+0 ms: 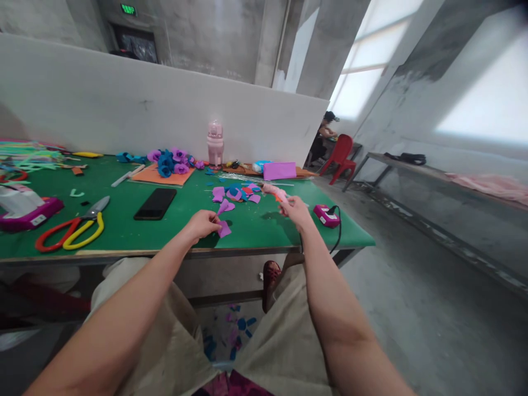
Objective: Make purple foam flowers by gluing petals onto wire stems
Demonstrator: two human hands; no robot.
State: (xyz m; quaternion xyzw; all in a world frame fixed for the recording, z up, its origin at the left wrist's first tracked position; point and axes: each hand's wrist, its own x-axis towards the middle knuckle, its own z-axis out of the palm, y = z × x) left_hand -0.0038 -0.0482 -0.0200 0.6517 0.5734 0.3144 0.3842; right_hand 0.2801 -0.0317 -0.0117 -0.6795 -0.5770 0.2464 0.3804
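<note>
Near the table's front edge, my left hand [205, 225] is closed, pinching a purple crepe-paper flower [223, 207] by its lower end. Beneath that hand, a square purple petal [224, 229] lies on or just above the green table; I cannot tell whether my fingers touch it. My right hand [295, 212] is wrapped round a pink glue gun [275, 192] with an orange trigger, its nozzle pointing left. Between and beyond the hands lies a loose pile of purple and blue paper petals [235, 193].
Left on the green table [264, 225] are a black phone [155, 204], red-and-yellow scissors [78, 226] and finished paper flowers [167, 163]. A pink bottle [215, 144] stands before the white partition [165, 104]. A purple power socket [326, 215] with a cord sits right. Beyond, a person sits near a red chair [340, 157].
</note>
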